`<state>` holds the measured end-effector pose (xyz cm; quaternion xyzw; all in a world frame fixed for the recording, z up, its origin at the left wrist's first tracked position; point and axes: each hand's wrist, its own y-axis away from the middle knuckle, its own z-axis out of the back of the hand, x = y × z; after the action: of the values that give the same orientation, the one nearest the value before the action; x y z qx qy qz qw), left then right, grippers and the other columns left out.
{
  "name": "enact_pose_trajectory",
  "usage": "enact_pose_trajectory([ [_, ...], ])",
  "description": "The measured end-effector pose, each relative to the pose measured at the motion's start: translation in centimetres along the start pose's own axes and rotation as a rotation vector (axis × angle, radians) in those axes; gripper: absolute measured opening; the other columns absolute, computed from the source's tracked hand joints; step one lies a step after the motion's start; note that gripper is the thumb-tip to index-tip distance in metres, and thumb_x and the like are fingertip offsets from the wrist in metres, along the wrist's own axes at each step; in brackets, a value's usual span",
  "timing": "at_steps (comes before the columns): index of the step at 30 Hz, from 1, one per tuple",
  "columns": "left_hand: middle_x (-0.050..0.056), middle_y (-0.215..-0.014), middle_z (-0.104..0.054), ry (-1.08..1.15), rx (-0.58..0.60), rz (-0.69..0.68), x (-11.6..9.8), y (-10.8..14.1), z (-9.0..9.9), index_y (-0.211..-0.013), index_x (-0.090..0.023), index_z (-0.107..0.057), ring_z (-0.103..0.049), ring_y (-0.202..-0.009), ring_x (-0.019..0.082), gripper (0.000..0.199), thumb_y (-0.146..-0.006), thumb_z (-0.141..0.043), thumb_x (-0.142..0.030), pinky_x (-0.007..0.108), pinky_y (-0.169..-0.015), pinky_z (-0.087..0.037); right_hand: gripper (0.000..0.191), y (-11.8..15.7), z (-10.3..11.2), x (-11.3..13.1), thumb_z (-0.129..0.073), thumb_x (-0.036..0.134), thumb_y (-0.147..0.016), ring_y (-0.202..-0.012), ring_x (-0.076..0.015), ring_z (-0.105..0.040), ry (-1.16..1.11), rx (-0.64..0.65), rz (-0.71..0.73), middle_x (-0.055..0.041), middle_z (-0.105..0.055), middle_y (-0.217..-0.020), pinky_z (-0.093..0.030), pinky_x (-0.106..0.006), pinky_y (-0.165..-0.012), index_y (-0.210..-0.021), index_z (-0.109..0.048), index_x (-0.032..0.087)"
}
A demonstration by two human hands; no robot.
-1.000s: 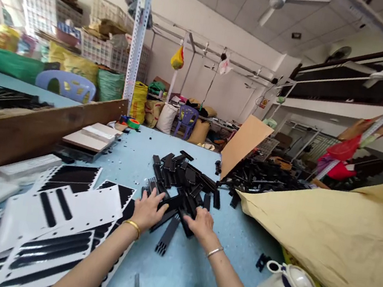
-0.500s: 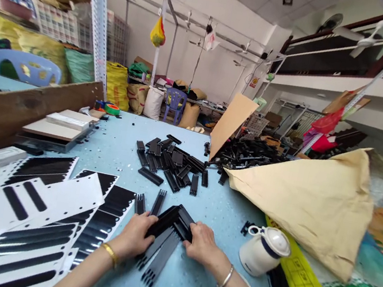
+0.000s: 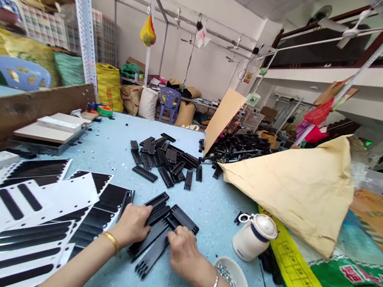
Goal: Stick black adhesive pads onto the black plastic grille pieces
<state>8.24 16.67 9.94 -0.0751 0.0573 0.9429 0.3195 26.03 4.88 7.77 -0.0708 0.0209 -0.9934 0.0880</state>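
Note:
My left hand (image 3: 134, 224) has its fingers closed around black plastic pieces (image 3: 158, 212), one showing a honeycomb-like underside. My right hand (image 3: 183, 252) is curled at the near edge of a flat ribbed black plastic piece (image 3: 184, 218), fingertips partly hidden. Between the hands, long black plastic strips (image 3: 153, 254) with toothed ends lie side by side, pointing towards me. Another black strip (image 3: 126, 201) stands out beyond the left hand. Farther up the table lies a heap of similar black pieces (image 3: 165, 158).
To the left are sheets of black stickers (image 3: 24, 243). At right stand a white lidded mug (image 3: 252, 239) and a white bowl (image 3: 244, 284) with small metal parts. Behind them are a brown paper sack (image 3: 296, 195), an upright cardboard (image 3: 223, 119) and a big black pile (image 3: 242, 147).
The black pieces held in a peak between my hands are now lower and apart. My right hand has come left and turned knuckles-up; the bowl now shows more fully.

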Motion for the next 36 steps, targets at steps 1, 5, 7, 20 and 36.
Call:
enact_pose_trajectory([
  [1, 0.01, -0.112, -0.067, -0.019, 0.017, 0.011, -0.3, -0.5, -0.2, -0.114, -0.017, -0.062, -0.063, -0.105, 0.028, 0.031, -0.087, -0.066, -0.032, 0.046, -0.093, -0.048, 0.031, -0.1, -0.2, 0.5, -0.053, 0.004, -0.076, -0.094, -0.0246, -0.055, 0.003, 0.001, 0.028, -0.011, -0.061, -0.1, -0.041, -0.033, -0.08, -0.103, -0.063, 0.017],
  [5, 0.009, -0.122, -0.061, -0.053, 0.07, 0.048, -0.9, -1.9, -1.1, -0.121, -0.016, -0.058, -0.063, -0.103, 0.023, 0.032, -0.093, -0.06, -0.033, 0.045, -0.086, -0.054, 0.036, -0.1, -0.7, 1.5, -0.055, 0.005, -0.072, -0.094, -0.0282, -0.054, 0.015, 0.022, 0.089, -0.0168, -0.058, -0.103, -0.042, -0.037, -0.079, -0.106, -0.061, 0.011],
  [7, 0.009, -0.122, -0.061, -0.046, 0.082, 0.064, -0.8, -1.7, -1.2, -0.121, -0.017, -0.057, -0.063, -0.103, 0.024, 0.033, -0.093, -0.061, -0.032, 0.044, -0.085, -0.054, 0.032, 0.4, -0.8, 1.3, -0.054, 0.005, -0.072, -0.093, -0.0285, -0.054, 0.012, 0.038, 0.08, -0.0171, -0.059, -0.101, -0.042, -0.038, -0.078, -0.102, -0.062, 0.01],
  [20, 0.007, -0.1, -0.071, 0.169, 0.058, -0.05, -1.8, 13.9, -1.8, -0.098, -0.026, -0.061, -0.064, -0.094, 0.029, 0.036, -0.065, -0.062, -0.013, 0.043, -0.092, -0.043, 0.025, 1.3, 0.1, -2.2, -0.069, 0.018, -0.076, -0.088, -0.0192, -0.061, -0.245, 0.126, -0.085, -0.0055, -0.066, -0.095, -0.042, -0.025, -0.074, -0.1, -0.073, 0.018],
  [36, 0.01, -0.085, -0.074, 0.512, -0.08, 0.282, -0.1, 14.4, -2.4, -0.116, -0.012, -0.063, -0.069, -0.079, 0.025, 0.046, -0.085, -0.044, -0.041, 0.034, -0.075, -0.05, 0.015, 1.7, -1.4, -0.3, -0.07, 0.016, -0.073, -0.066, -0.0174, -0.06, -0.586, 0.075, -0.122, -0.0031, -0.068, -0.07, -0.045, -0.027, -0.064, -0.086, -0.078, 0.016],
])
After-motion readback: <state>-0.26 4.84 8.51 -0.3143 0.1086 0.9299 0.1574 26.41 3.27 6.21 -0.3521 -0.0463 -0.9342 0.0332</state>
